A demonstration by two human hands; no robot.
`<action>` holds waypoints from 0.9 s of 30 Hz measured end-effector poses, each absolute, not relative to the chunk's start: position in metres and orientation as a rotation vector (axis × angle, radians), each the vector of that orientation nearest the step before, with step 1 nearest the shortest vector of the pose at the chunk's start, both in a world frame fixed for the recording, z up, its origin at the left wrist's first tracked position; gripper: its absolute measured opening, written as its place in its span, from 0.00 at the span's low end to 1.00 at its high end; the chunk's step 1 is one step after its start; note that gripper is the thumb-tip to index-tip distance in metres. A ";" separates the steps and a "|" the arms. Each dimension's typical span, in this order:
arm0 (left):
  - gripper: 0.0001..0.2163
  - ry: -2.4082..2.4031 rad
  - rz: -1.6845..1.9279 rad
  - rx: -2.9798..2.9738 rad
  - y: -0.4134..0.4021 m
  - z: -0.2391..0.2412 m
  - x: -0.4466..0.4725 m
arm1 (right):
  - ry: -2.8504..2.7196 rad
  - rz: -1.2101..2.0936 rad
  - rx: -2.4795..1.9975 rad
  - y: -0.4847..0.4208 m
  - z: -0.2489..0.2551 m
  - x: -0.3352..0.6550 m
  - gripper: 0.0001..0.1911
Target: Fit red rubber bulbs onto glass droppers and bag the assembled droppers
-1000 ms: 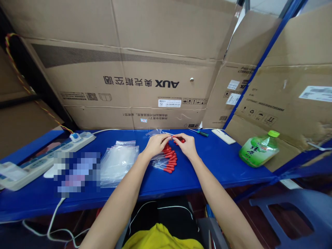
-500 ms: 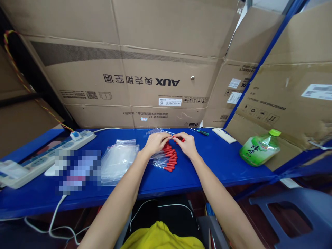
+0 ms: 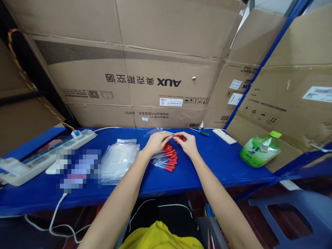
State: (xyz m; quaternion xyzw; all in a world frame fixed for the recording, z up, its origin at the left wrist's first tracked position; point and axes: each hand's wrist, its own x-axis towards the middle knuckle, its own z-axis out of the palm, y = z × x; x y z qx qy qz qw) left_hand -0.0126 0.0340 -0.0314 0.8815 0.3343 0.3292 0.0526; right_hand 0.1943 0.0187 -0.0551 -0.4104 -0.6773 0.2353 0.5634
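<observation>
My left hand [image 3: 156, 142] and my right hand [image 3: 188, 144] meet over the middle of the blue shelf [image 3: 215, 166], fingers pinched together. Between the fingertips they hold a small clear bag with a red-tipped piece [image 3: 178, 139] in it. Right under the hands lies a row of several red-tipped pieces in clear bags [image 3: 169, 158]. A stack of empty clear bags [image 3: 119, 159] rests to the left of my left forearm.
A white power strip [image 3: 46, 157] lies at the far left, with a blurred patch beside it. A green bottle [image 3: 260, 149] lies at the right. A screwdriver [image 3: 200, 131] and a white flat device [image 3: 224, 136] sit at the back. Cardboard boxes wall the rear.
Both hands stay pinched at the same spot; only the view has shifted slightly.
</observation>
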 end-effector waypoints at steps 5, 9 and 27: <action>0.21 0.985 1.031 2.668 0.031 -0.026 -0.012 | -1.558 0.627 -0.921 0.018 -0.054 0.194 0.15; 0.20 1.000 1.057 2.651 0.030 -0.023 -0.013 | -1.546 0.673 -0.939 0.018 -0.051 0.195 0.17; 0.17 0.875 0.946 2.679 0.038 -0.031 -0.013 | -1.631 0.647 -0.948 0.019 -0.057 0.197 0.15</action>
